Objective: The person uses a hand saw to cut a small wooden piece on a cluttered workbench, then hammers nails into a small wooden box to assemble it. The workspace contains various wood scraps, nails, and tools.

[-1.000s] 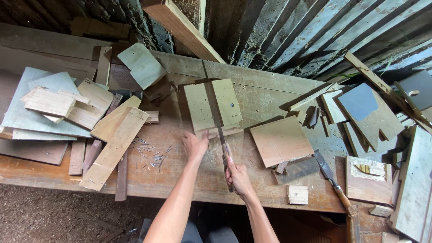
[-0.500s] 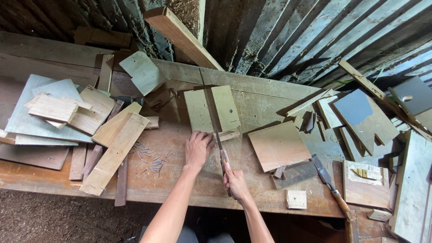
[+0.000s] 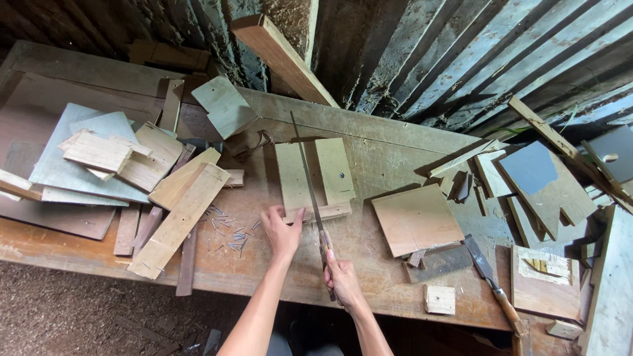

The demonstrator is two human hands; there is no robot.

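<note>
My right hand [image 3: 341, 279] grips the wooden handle of a thin hand saw [image 3: 305, 165], whose blade runs away from me across two pale plywood pieces [image 3: 315, 173] lying side by side on the workbench [image 3: 389, 155]. My left hand [image 3: 281, 232] rests palm down on the bench, fingers pressing a small wooden strip [image 3: 328, 211] at the near end of those pieces. The blade lies between the two pieces.
Several loose nails [image 3: 227, 235] lie left of my left hand. Stacked plywood offcuts [image 3: 109, 158] and long slats [image 3: 179, 219] fill the left side. A square board [image 3: 417, 219], a small block [image 3: 440, 299] and a wooden-handled knife [image 3: 492, 285] sit right. A beam [image 3: 283, 59] leans on the corrugated wall.
The saw blade has pushed forward, away from me, across the plywood pieces. My left hand has stayed pressing at their near end. The view has shifted slightly.
</note>
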